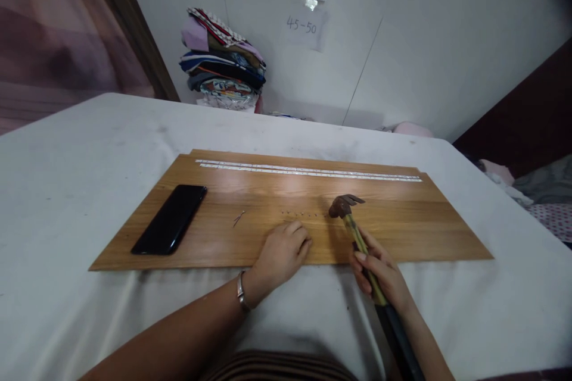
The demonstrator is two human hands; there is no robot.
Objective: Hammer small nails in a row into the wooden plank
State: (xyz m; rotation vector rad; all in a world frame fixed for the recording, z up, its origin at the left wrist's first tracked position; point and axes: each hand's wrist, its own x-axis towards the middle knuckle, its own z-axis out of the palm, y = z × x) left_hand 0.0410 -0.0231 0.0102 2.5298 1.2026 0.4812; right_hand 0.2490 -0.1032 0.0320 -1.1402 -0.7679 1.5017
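Note:
My right hand (375, 268) is wrapped round the handle of a claw hammer (353, 229). The hammer's rusty head is over the wooden board (424, 226), close to the right end of a row of small nails (302, 214). From this angle I cannot tell whether the head touches a nail. Just below that row, my left hand (286, 250) rests on the board with its fingers curled in; nothing shows in them. A couple of loose nails (239, 218) lie to the left of the row.
A black phone (170, 220) lies on the board's left part. Two white measuring strips (308, 172) run along its far side. Under the board is a white-covered surface (67, 190). Folded clothes (223, 59) are stacked by the wall, where paper notes (306, 27) hang.

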